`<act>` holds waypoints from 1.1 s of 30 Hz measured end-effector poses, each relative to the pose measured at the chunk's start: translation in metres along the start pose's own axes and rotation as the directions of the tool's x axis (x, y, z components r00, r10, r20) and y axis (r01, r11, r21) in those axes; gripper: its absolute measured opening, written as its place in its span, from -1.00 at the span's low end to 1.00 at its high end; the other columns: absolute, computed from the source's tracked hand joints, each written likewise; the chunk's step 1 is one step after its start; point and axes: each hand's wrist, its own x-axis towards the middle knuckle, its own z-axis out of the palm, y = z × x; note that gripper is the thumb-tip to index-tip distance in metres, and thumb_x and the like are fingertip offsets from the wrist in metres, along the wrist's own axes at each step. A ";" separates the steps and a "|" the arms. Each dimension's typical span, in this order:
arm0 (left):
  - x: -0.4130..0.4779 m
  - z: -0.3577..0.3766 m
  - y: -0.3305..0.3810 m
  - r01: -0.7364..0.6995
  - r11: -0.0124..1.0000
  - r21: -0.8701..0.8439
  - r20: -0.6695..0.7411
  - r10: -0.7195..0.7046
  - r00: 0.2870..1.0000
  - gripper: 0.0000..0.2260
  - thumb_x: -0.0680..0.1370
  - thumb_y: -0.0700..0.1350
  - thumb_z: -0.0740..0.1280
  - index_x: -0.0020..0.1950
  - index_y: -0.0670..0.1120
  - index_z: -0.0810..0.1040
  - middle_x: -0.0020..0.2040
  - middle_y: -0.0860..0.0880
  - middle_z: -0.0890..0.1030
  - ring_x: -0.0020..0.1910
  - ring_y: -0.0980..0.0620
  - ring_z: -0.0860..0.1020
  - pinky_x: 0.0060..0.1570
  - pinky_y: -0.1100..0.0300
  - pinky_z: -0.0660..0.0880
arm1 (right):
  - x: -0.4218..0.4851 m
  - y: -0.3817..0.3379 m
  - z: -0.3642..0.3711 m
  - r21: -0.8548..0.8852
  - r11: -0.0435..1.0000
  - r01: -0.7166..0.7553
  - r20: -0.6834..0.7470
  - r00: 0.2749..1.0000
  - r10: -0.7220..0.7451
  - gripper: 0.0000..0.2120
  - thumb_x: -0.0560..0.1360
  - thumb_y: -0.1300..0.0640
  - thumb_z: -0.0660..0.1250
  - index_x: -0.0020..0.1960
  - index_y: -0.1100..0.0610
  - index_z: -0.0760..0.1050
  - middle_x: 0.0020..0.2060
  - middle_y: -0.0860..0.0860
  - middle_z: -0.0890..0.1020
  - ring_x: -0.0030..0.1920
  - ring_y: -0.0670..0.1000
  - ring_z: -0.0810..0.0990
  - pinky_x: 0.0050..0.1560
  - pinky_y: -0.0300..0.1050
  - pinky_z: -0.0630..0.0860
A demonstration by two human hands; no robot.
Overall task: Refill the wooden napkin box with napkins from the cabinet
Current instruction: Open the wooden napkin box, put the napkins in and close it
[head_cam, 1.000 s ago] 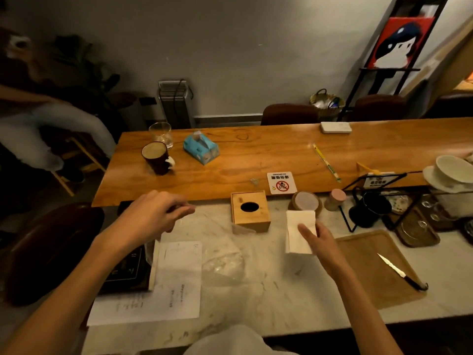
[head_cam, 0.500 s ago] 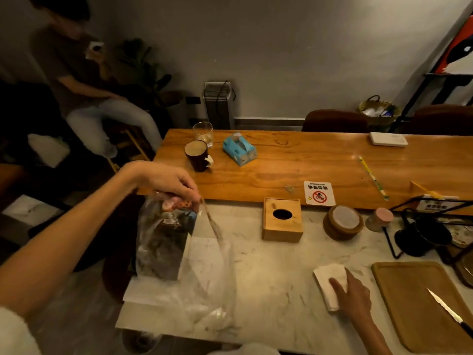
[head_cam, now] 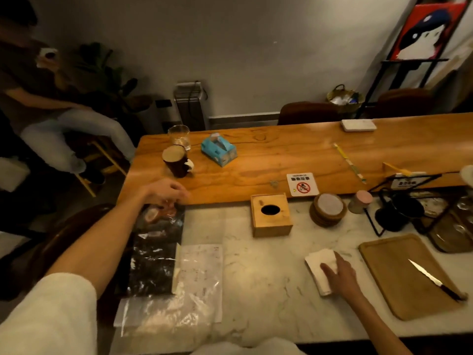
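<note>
The wooden napkin box (head_cam: pixel 270 215) with an oval slot on top stands on the marble counter (head_cam: pixel 256 278), near the wooden bar top. A small stack of white napkins (head_cam: pixel 318 271) lies flat on the counter, right of centre. My right hand (head_cam: pixel 339 274) rests palm down on the stack's right side, pressing it. My left hand (head_cam: pixel 165 192) is at the counter's left end, fingers pinched on the top of a clear plastic bag (head_cam: pixel 163 278) that drapes down over a dark tray and a sheet of paper.
A wooden tray (head_cam: pixel 399 280) with a knife (head_cam: pixel 432 279) lies at the right. Coasters (head_cam: pixel 329 210), a pink cup and a black wire stand sit behind it. The bar top holds a mug (head_cam: pixel 176 161), a glass and a blue tissue pack (head_cam: pixel 218 149). A person sits at far left.
My left hand has lowered the plastic bag from the air onto the counter's left end. My right hand still presses the napkins, which it brought down from beside the box a second ago.
</note>
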 end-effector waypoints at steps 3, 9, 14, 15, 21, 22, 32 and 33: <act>-0.002 -0.003 0.005 0.012 0.989 -0.147 -0.051 -0.020 0.998 -0.75 0.57 0.09 0.30 0.16 0.00 0.57 0.06 -0.06 0.60 0.05 -0.10 0.57 0.04 0.00 0.51 | -0.006 -0.011 0.005 0.062 0.998 -0.029 -0.009 1.000 0.030 -0.40 0.57 0.02 0.31 0.51 0.21 0.22 0.39 0.31 0.37 0.40 0.31 0.32 0.40 0.08 0.20; 0.013 0.013 -0.005 0.038 0.977 -0.210 -0.158 -0.073 0.985 -0.53 0.64 0.18 0.07 0.07 -0.15 0.59 0.01 -0.20 0.63 0.03 -0.21 0.59 0.09 -0.09 0.49 | -0.001 -0.007 0.017 0.047 0.998 -0.043 -0.047 0.998 0.045 -0.38 0.57 -0.03 0.28 0.53 0.16 0.17 0.40 0.31 0.34 0.39 0.32 0.30 0.38 0.10 0.22; 0.022 0.051 0.020 -0.126 0.983 0.135 -0.565 0.181 0.805 -0.73 0.65 -0.01 0.14 0.21 -0.07 0.55 0.04 0.00 0.58 0.06 -0.01 0.53 0.09 0.03 0.44 | -0.005 -0.021 0.016 -0.042 0.992 -0.117 -0.037 0.993 0.116 -0.27 0.58 -0.19 0.14 0.59 0.10 -0.07 0.49 0.25 0.21 0.45 0.31 0.21 0.41 0.16 0.18; 0.021 0.064 0.031 -0.171 0.979 0.113 -0.619 0.204 0.758 -0.74 0.64 -0.05 0.16 0.27 -0.07 0.52 0.11 0.02 0.55 0.10 0.03 0.49 0.15 0.01 0.42 | -0.005 -0.025 0.012 -0.061 0.994 -0.092 -0.068 0.994 0.087 -0.27 0.58 -0.21 0.12 0.59 0.12 -0.07 0.50 0.24 0.22 0.46 0.30 0.20 0.43 0.16 0.17; 0.022 0.162 0.104 -0.287 0.724 -0.627 -0.485 -0.074 0.871 -0.65 0.66 -0.01 0.16 0.41 -0.10 0.41 0.38 -0.11 0.48 0.30 -0.06 0.47 0.30 -0.01 0.43 | -0.009 -0.106 -0.028 0.453 0.874 0.174 -0.047 0.984 -0.172 -0.44 0.64 -0.14 0.04 0.56 0.09 0.14 0.53 0.05 0.25 0.52 0.06 0.21 0.50 0.01 0.14; 0.023 0.172 0.117 -0.219 0.676 -0.704 -0.401 -0.124 0.908 -0.59 0.66 0.05 0.14 0.47 -0.08 0.34 0.46 -0.10 0.40 0.39 -0.10 0.41 0.39 -0.07 0.35 | -0.006 -0.125 -0.031 0.545 0.828 0.130 0.015 0.986 -0.165 -0.46 0.65 -0.13 0.01 0.55 0.10 0.16 0.52 0.04 0.25 0.52 0.04 0.21 0.49 -0.02 0.13; 0.043 0.208 0.142 -0.006 0.454 -0.891 -0.030 -0.045 0.999 -0.49 0.62 0.22 0.04 0.49 0.00 0.33 0.38 -0.10 0.50 0.27 -0.06 0.53 0.30 -0.01 0.45 | 0.019 -0.155 -0.015 0.700 0.713 -0.039 0.335 0.900 -0.279 -0.48 0.61 -0.25 -0.16 0.19 -0.10 0.50 0.27 0.03 0.58 0.26 0.00 0.53 0.32 -0.06 0.39; 0.034 0.209 0.140 -0.035 0.478 -0.878 -0.064 -0.046 0.997 -0.57 0.66 0.13 0.04 0.49 0.05 0.31 0.36 -0.05 0.51 0.24 -0.01 0.53 0.24 0.04 0.48 | 0.011 -0.154 -0.018 0.698 0.715 -0.030 0.332 0.899 -0.286 -0.50 0.60 -0.28 -0.15 0.16 -0.14 0.52 0.27 0.00 0.59 0.24 -0.04 0.54 0.35 -0.04 0.38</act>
